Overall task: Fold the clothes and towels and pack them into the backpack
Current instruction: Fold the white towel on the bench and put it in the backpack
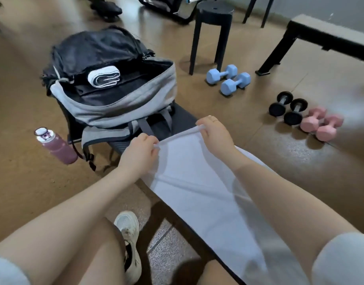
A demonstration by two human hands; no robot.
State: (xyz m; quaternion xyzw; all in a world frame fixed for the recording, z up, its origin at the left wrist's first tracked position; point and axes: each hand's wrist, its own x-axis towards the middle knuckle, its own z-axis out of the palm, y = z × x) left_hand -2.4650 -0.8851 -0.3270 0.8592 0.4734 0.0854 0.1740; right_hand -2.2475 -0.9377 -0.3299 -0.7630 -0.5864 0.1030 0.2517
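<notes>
Both hands pinch the far edge of a white towel stretched along the table.

The left hand [142, 150] and right hand [215, 131] each grip a far corner of the towel [197, 182]; its long axis runs from lower right toward centre frame. The open backpack [115, 95] sits just beyond, upper left, nearer the left hand.

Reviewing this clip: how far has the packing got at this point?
Done: one folded white towel already sits inside the open backpack. In hand: the left hand and right hand pinch the far edge of a white cloth spread along the bench, apparently mid-fold. Left: finishing this fold and packing it. No other loose laundry shows in view.
</notes>
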